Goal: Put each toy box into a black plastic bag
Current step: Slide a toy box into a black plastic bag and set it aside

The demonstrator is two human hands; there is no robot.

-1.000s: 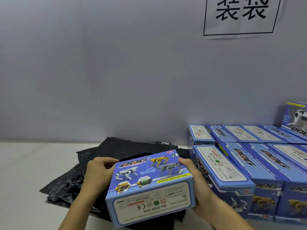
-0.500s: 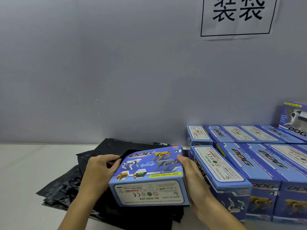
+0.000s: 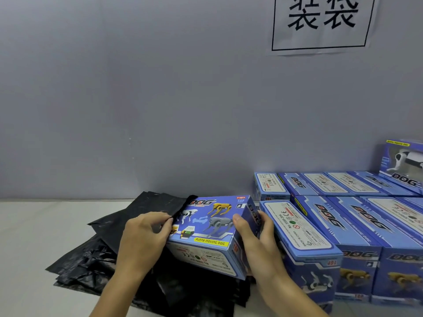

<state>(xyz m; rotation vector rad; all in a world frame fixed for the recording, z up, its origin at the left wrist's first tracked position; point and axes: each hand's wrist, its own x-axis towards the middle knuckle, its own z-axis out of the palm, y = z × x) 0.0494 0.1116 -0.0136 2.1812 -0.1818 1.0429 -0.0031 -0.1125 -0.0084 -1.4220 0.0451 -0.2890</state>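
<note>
From the head view, a blue toy box (image 3: 211, 227) is held tilted over a pile of black plastic bags (image 3: 91, 259) lying on the pale surface (image 3: 34, 225). The right hand (image 3: 256, 243) grasps the box's right end, thumb on its printed top. The left hand (image 3: 144, 234) pinches the edge of a black bag (image 3: 183, 204) against the box's left end; that edge already overlaps the far left corner. More toy boxes (image 3: 343, 225) stand in rows just to the right, and a paper sign (image 3: 320, 24) hangs on the wall.

The step in hand looks like feeding the box into the bag's mouth. The next move likely calls for holding the opening wide while the right hand pushes the box leftward inside.
</note>
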